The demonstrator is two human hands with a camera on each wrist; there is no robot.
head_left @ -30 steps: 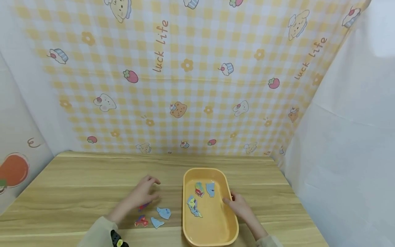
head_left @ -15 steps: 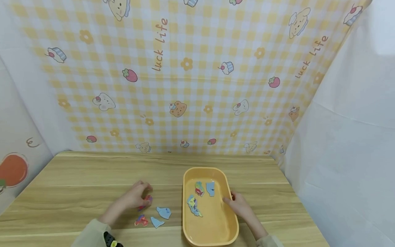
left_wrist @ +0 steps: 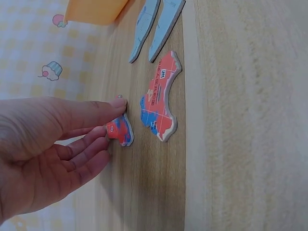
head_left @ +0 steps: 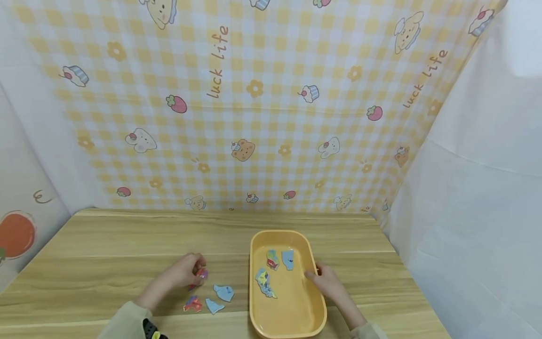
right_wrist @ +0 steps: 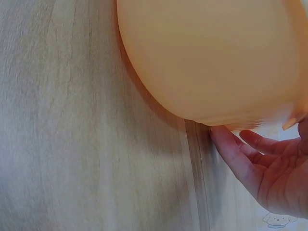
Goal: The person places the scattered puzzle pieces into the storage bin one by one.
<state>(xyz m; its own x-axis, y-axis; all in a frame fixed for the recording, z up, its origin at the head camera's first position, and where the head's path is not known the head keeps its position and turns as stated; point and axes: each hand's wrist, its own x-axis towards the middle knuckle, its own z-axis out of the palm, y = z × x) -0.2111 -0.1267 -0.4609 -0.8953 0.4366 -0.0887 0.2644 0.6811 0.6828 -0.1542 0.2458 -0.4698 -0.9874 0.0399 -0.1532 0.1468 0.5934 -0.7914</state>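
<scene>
My left hand (head_left: 183, 272) pinches a red-and-blue puzzle piece (left_wrist: 122, 131) between thumb and fingers, at the left of the table in the head view. Much of that piece is hidden by the fingers. Close to it lies another red puzzle piece (head_left: 193, 304) with blue patches. Two light blue pieces (head_left: 223, 292) are to the right of the left hand. Farther right, my right hand (head_left: 330, 285) grips the right rim of a yellow-orange plastic bin (head_left: 292, 308), thumb over the edge and fingers outside. Inside the bin lie a blue piece (head_left: 288, 260) and two multicoloured ones (head_left: 264, 282).
The wooden table (head_left: 139, 235) runs back to a yellow checked cloth (head_left: 275, 174) hanging behind it. White cloth (head_left: 470, 197) closes off the right side, and another printed sheet hangs at the left.
My left hand has come down and left onto the red-and-blue puzzle piece, and its fingers have closed around it. My right hand and the bin have stayed in place.
</scene>
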